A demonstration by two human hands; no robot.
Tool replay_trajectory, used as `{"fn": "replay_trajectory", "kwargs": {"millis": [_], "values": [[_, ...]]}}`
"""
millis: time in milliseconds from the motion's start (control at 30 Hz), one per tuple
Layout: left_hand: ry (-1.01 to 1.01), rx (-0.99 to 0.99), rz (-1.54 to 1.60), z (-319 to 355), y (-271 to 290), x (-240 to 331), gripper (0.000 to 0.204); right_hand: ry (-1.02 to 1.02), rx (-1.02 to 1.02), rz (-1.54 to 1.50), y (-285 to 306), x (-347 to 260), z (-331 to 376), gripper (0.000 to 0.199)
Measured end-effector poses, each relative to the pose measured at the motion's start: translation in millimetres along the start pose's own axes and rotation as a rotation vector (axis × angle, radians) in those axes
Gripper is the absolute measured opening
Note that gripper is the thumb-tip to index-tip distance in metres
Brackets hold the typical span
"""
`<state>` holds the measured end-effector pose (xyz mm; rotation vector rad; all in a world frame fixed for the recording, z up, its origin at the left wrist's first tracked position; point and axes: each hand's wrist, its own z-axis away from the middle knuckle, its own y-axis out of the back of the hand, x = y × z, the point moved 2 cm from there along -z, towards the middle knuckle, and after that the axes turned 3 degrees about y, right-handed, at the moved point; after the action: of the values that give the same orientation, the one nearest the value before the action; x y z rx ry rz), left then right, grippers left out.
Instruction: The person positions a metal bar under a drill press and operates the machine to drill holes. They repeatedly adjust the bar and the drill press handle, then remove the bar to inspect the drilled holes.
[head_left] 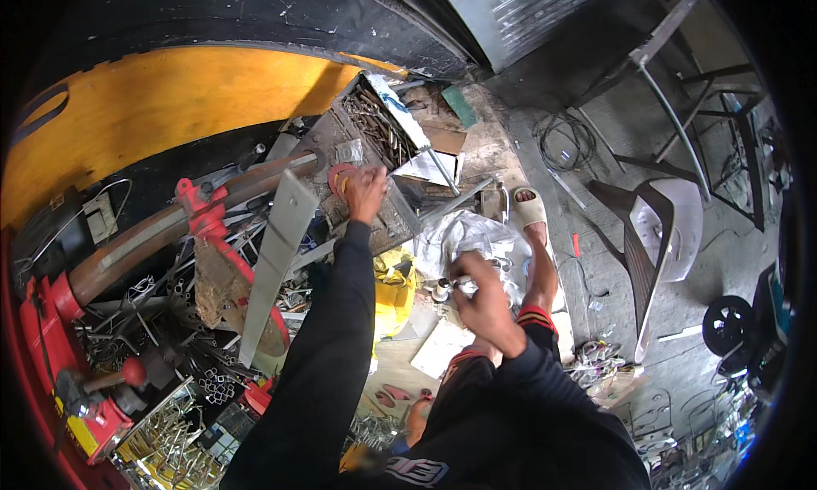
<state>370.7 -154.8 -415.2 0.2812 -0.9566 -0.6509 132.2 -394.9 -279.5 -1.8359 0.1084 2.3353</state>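
My left hand reaches forward over a grey metal surface. Its fingers are slightly bent and apart, with the fingertips by a reddish round piece; whether they touch it is unclear. Just beyond lies a small clear packet. My right hand is above my lap, fingers curled in. Anything inside it is too small or hidden to make out. Under and past this hand spreads a crumpled clear plastic bag. A small whitish cylindrical piece shows beside the fingers.
An open box of bolts or rods stands ahead. Red clamps on a thick bar and a long grey flat bar lie left. A yellow bag sits between my arms. A chair and coiled wire are right.
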Motion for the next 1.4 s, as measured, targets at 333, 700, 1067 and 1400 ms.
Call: {"fn": "replay_trajectory", "kwargs": {"millis": [333, 700, 1067, 1400], "values": [[0.225, 0.279, 0.379, -92.3, -66.3, 27.9, 0.031, -0.320, 0.048, 0.250, 42.1, 104.4, 33.5, 0.015], [-0.273, 0.416, -0.271, -55.7, 23.2, -14.8, 0.009, -0.383, -0.037, 0.298, -2.0, 160.9, 65.8, 0.019], [-0.191, 0.329, -0.783, 98.1, 81.9, -109.8, 0.021, -0.476, -0.219, 0.388, -54.6, 243.4, 137.8, 0.029], [-0.304, 0.305, -0.824, 101.0, 94.1, -158.9, 0.021, -0.498, -0.271, 0.399, -69.3, 282.8, 171.3, 0.029]]}}
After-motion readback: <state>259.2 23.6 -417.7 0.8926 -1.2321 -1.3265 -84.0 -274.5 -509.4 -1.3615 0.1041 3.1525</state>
